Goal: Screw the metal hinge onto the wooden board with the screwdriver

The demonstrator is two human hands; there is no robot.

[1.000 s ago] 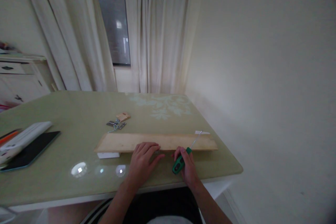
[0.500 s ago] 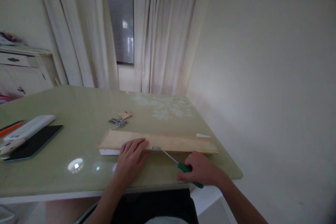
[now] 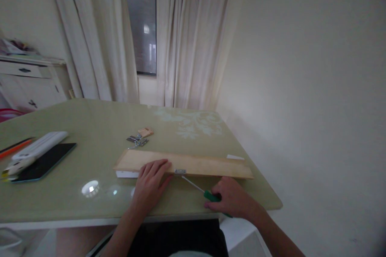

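Your right hand (image 3: pixel 232 200) has swung the green-handled screwdriver (image 3: pixel 200 189) round: a second ago the shaft pointed away toward the far right end of the wooden board (image 3: pixel 183 164), and now it slants up and to the left, its tip set at or just short of the small metal hinge plate (image 3: pixel 180 171) on the board's near edge; over the last half second the hand has barely moved, sliding only a little along the table (image 3: pixel 90 209); that steadiness suggests the tip has been lined up on the plate rather than swept past it. Your right fingers are clenched round the handle, most of which is hidden under the palm; only a short green stretch shows. Your left hand (image 3: pixel 150 182) has drawn back to the left of the plate, where a second ago it lay over that spot; it now lies flat and open, fingers spread on the board's near edge beside the plate, pressing rather than gripping; whether the tip actually sits in a screw head is too small and dim to tell. The board lies lengthwise across the table in front of you, propped at its left end on a white block (image 3: pixel 126 174); more loose hinges (image 3: pixel 138 140) lie beyond it, well apart from both hands.
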